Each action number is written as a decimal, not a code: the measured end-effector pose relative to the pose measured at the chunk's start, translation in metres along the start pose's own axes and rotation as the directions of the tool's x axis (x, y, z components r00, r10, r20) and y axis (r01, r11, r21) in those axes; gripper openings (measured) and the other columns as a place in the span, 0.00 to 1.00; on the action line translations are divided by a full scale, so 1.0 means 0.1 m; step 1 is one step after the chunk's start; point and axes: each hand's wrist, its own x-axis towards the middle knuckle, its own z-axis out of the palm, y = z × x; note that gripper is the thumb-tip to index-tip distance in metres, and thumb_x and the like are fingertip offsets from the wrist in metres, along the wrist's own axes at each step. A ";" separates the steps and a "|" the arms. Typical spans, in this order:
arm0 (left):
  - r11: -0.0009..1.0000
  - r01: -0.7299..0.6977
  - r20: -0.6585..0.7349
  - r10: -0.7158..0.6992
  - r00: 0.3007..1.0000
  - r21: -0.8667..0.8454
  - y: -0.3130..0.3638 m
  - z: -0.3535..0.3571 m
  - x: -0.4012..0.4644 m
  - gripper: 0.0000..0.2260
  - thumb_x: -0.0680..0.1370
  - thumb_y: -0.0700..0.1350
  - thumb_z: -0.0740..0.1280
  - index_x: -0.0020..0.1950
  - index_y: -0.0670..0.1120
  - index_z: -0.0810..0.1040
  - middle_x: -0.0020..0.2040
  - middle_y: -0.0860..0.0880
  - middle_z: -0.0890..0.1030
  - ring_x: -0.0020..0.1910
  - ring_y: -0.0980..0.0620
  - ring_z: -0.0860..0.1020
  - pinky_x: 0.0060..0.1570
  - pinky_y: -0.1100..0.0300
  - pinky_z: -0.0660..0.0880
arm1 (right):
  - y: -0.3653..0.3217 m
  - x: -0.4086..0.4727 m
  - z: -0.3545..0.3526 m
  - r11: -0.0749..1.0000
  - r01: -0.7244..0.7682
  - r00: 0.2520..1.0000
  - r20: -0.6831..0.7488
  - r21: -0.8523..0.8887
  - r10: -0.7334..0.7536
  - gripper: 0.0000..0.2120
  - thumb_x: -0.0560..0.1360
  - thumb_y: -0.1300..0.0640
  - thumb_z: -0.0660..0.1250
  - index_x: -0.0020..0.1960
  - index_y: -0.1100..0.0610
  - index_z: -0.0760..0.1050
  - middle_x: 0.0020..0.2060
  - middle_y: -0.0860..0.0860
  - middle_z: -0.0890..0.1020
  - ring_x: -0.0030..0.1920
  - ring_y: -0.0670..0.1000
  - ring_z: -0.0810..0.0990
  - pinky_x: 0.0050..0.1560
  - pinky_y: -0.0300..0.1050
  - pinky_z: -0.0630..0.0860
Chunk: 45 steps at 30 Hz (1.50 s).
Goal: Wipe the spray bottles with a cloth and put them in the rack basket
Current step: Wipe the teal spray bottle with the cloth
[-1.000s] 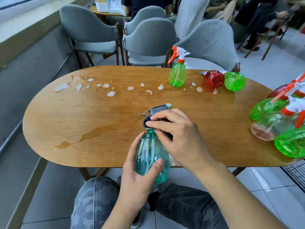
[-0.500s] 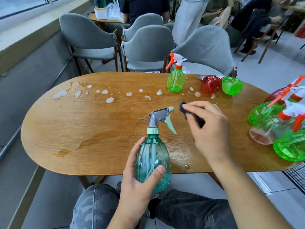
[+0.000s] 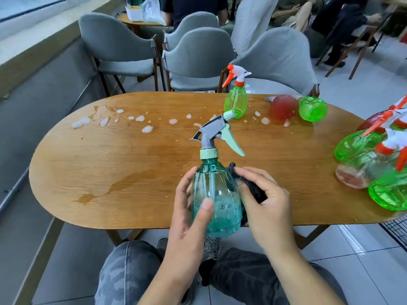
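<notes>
Head view: left hand (image 3: 189, 219) wrapped around the teal spray bottle (image 3: 217, 194), thumb across its front, bottle upright over the near edge of the wooden table (image 3: 110, 172). Right hand (image 3: 264, 208) pinches a dark cloth (image 3: 253, 188) and presses it on the bottle's right side. Upright green bottle (image 3: 236, 102) at the far edge; red bottle (image 3: 284, 107) and another green bottle (image 3: 312, 108) lie beside it. Cluster of bottles (image 3: 374, 164) at right. White foam spots (image 3: 141, 118) on the far tabletop. Wire mesh (image 3: 396, 230) at lower right.
</notes>
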 end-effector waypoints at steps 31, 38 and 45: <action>0.999 0.021 0.002 -0.021 1.000 0.037 -0.03 0.05 0.12 0.39 0.71 0.55 0.79 0.80 0.68 0.67 0.78 0.54 0.74 0.76 0.47 0.75 0.73 0.36 0.73 | -0.10 0.05 -0.01 0.994 0.060 0.998 -0.030 0.096 -0.057 0.15 0.79 0.67 0.71 0.57 0.49 0.85 0.56 0.45 0.86 0.61 0.48 0.84 0.62 0.38 0.78; 0.982 -0.066 0.035 0.061 0.998 0.176 -0.06 0.02 0.08 0.39 0.72 0.55 0.79 0.80 0.67 0.67 0.79 0.60 0.72 0.77 0.53 0.73 0.76 0.41 0.71 | -0.29 0.38 -0.15 0.957 0.267 0.963 -0.002 -0.114 -0.269 0.12 0.80 0.67 0.71 0.60 0.54 0.85 0.57 0.46 0.85 0.61 0.47 0.82 0.63 0.40 0.76; 0.974 -0.080 0.053 0.070 0.996 0.211 -0.06 0.01 0.08 0.37 0.74 0.47 0.78 0.81 0.60 0.68 0.77 0.61 0.74 0.76 0.58 0.73 0.73 0.59 0.73 | -0.44 0.80 -0.11 0.626 0.612 0.789 0.318 -0.484 -0.525 0.12 0.81 0.63 0.70 0.62 0.57 0.85 0.57 0.53 0.84 0.59 0.54 0.78 0.65 0.31 0.66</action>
